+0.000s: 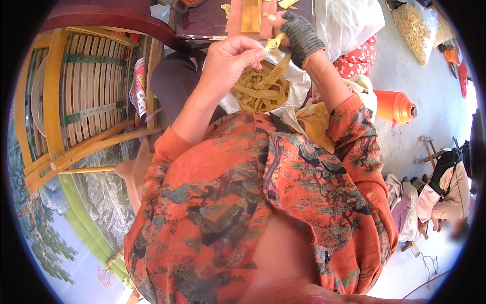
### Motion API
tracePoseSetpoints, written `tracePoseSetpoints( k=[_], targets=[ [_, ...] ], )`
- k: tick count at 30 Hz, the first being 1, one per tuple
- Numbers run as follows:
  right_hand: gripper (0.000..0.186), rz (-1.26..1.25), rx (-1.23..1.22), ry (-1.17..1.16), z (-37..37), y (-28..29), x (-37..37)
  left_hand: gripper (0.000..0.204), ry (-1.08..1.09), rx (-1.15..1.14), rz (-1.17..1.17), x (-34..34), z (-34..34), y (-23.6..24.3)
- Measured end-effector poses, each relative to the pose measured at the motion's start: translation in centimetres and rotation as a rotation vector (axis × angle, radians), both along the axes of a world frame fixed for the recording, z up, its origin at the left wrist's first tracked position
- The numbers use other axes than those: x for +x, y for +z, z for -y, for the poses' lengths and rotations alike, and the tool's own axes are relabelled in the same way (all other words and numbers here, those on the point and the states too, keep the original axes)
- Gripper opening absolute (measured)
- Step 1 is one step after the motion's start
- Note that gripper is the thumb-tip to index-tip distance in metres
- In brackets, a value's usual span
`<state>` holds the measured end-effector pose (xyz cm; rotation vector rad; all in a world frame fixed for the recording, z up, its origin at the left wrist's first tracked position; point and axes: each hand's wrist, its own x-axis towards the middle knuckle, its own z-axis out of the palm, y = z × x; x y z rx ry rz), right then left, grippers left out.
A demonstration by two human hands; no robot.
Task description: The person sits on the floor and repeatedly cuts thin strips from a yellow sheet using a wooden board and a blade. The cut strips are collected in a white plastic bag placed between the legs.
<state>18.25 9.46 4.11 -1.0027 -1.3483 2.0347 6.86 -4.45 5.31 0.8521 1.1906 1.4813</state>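
Near the top centre, my bare left hand (234, 58) pinches a pale yellow flat strip (272, 42). My right hand (298, 39), in a dark grey fingerless glove, grips the same strip just to the right, its thumb raised toward the work surface. A length of the strip runs down into a pile of olive-yellow strips (258, 91) in a white bag (228, 105) below my hands. Above them, a wooden block (251, 16) lies on a pink board (236, 15) on a dark worn tabletop (197, 25).
A slatted wooden chair (55, 101) stands at left. At right are a white plastic sack (349, 25), red dotted cloth (357, 55), an orange thermos (397, 107), a bag of pale scraps (410, 30), and seats piled with cloths (450, 192).
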Motion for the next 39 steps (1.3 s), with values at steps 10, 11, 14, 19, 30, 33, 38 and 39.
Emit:
tracePoseSetpoints(
  k=[10, 11, 14, 19, 30, 33, 38, 39],
  targets=[
    [0.022, 0.048, 0.048, 0.289, 2.1, -0.7, -0.1, 0.033, 0.273, 0.063, -1.184, -1.6, -0.2, 0.0],
    [0.022, 0.044, 0.027, 0.319, 2.4, -1.1, -0.2, 0.034, 0.195, 0.009, -1.225, -1.5, -0.1, -0.4],
    [0.02, 0.172, -0.024, 0.391, 2.8, -0.7, -0.1, 0.035, 0.21, 0.025, -1.507, -0.9, 0.0, 0.0],
    [0.032, 0.271, 0.498, 0.637, 2.4, -1.7, -0.2, 0.027, 0.004, 0.094, -1.468, -0.5, -0.3, -1.4],
    [0.036, 0.146, 0.542, 0.487, 4.0, 0.6, -0.7, 0.01, 0.124, 0.331, -1.544, -6.8, -1.9, -6.0],
    [0.032, 0.205, 0.717, 0.399, 2.7, -0.9, -0.9, 0.007, 0.079, 0.194, -1.265, -6.9, -3.0, -6.7],
    [0.038, 0.499, 0.988, 0.239, -2.6, -2.3, -1.5, 0.017, -0.061, -0.056, 0.035, -6.2, -4.6, -4.2],
    [0.038, 0.51, 1.137, 0.247, -3.6, -3.5, -1.6, 0.017, -0.064, -0.036, 0.218, -6.3, -4.7, -4.1]
  ],
)
